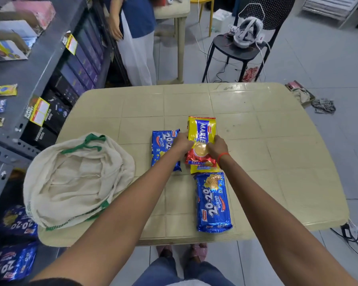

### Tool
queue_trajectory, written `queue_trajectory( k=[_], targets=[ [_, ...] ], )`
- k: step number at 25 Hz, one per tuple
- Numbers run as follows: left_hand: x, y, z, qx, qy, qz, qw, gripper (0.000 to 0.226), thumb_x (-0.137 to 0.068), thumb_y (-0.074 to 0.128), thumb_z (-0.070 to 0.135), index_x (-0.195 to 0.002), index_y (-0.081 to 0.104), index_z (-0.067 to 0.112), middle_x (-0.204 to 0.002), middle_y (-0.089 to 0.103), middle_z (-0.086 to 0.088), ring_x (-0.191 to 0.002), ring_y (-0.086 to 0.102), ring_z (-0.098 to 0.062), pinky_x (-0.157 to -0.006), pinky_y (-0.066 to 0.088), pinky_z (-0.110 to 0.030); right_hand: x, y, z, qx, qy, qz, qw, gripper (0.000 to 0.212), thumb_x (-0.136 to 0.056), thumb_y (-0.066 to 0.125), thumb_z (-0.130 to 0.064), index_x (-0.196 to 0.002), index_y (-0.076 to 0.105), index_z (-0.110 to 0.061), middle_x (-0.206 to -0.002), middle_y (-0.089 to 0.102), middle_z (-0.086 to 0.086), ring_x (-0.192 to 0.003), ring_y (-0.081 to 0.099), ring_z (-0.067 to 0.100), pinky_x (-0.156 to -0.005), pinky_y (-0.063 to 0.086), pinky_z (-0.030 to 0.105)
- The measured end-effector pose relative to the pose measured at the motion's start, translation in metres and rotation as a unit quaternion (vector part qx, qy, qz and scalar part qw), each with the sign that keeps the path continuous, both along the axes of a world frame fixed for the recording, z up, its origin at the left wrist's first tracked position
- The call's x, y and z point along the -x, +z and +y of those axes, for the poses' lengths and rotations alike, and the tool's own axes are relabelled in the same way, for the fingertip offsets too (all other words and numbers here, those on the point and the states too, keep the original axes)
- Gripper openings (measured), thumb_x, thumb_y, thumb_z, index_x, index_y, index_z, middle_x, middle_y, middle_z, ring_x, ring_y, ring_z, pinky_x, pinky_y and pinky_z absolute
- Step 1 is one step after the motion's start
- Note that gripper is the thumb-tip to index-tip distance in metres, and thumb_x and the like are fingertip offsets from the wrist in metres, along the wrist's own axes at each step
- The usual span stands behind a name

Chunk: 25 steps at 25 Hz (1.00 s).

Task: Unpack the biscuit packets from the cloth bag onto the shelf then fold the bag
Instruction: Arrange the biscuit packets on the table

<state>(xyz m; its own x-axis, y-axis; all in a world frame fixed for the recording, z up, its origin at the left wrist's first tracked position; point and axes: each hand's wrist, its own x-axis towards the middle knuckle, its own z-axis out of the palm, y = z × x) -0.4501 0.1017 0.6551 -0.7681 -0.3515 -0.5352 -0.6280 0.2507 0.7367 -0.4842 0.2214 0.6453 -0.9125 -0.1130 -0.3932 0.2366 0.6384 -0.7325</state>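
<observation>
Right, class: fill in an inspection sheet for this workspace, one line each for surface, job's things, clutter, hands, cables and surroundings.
Surface: beige tiled-pattern table, some dark marks.
Job's things: cloth bag slumped open at the table's left edge; two blue 20-20 packets, one near the front edge, one partly under the left forearm; Marie packet held, another Marie packet beneath it.
Clutter: nothing seen on the table besides these.
Hands: left hand and right hand grip the Marie packet's two sides.
Cables: white wires around the black chair; black cables on the floor, right.
Surroundings: grey shelf to the left with boxes and packets; another person standing beyond.
</observation>
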Motion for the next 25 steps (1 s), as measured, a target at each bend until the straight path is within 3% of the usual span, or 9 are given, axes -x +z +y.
queue_trajectory(
  k=[6,15,18,21,23,25],
  targets=[
    [-0.002,-0.005,0.002,0.011,-0.001,0.016,1.000,0.034,-0.093,0.055,0.016,-0.126,0.054,0.010,-0.119,0.064,-0.014,-0.104,0.064,-0.031,-0.089,0.054,-0.041,-0.006,-0.004,0.004,0.056,0.010,-0.008,0.998,0.038,-0.094,0.048,-0.015,-0.131,0.044,-0.008,-0.128,0.059,0.017,-0.112,0.059,0.034,-0.095,0.051,0.047],
    [-0.005,-0.013,0.011,-0.037,0.032,0.001,0.999,0.028,-0.092,0.058,0.018,-0.118,0.059,0.010,-0.119,0.066,-0.014,-0.107,0.064,-0.032,-0.092,0.054,-0.048,-0.008,0.004,0.014,0.031,0.059,-0.009,0.998,0.043,-0.094,0.049,-0.013,-0.136,0.038,-0.009,-0.133,0.054,0.018,-0.118,0.055,0.034,-0.098,0.049,0.048],
    [-0.011,-0.014,0.012,-0.062,0.045,-0.004,0.997,0.035,-0.096,0.047,0.028,-0.124,0.055,0.008,-0.123,0.064,-0.017,-0.110,0.062,-0.033,-0.095,0.052,-0.047,-0.018,0.003,0.021,0.036,0.026,-0.013,0.999,0.040,-0.096,0.044,-0.013,-0.135,0.038,-0.005,-0.133,0.053,0.019,-0.120,0.054,0.036,-0.099,0.048,0.049],
    [-0.033,-0.024,0.019,-0.032,0.081,-0.030,0.996,0.045,-0.100,0.030,0.031,-0.124,0.053,0.000,-0.126,0.059,-0.023,-0.116,0.057,-0.035,-0.098,0.048,-0.044,-0.044,-0.008,0.036,0.015,-0.061,-0.003,0.998,0.044,-0.100,0.033,-0.017,-0.141,0.032,0.000,-0.144,0.042,0.021,-0.131,0.043,0.035,-0.109,0.037,0.044],
    [-0.064,-0.044,0.031,-0.022,0.101,-0.073,0.992,0.042,-0.100,0.033,0.027,-0.123,0.052,-0.002,-0.124,0.058,-0.025,-0.106,0.060,-0.034,-0.084,0.052,-0.039,-0.069,-0.029,0.053,-0.011,-0.123,-0.017,0.992,0.040,-0.100,0.031,-0.017,-0.131,0.043,0.004,-0.138,0.046,0.025,-0.126,0.045,0.037,-0.103,0.036,0.039],
    [-0.097,-0.065,0.049,-0.071,0.090,-0.122,0.986,0.036,-0.096,0.040,0.028,-0.116,0.054,0.002,-0.108,0.064,-0.023,-0.073,0.059,-0.026,-0.057,0.043,-0.028,-0.095,-0.049,0.065,-0.065,-0.149,-0.063,0.985,0.036,-0.097,0.033,-0.015,-0.119,0.051,0.008,-0.129,0.052,0.030,-0.117,0.049,0.040,-0.097,0.039,0.040]
  ],
)
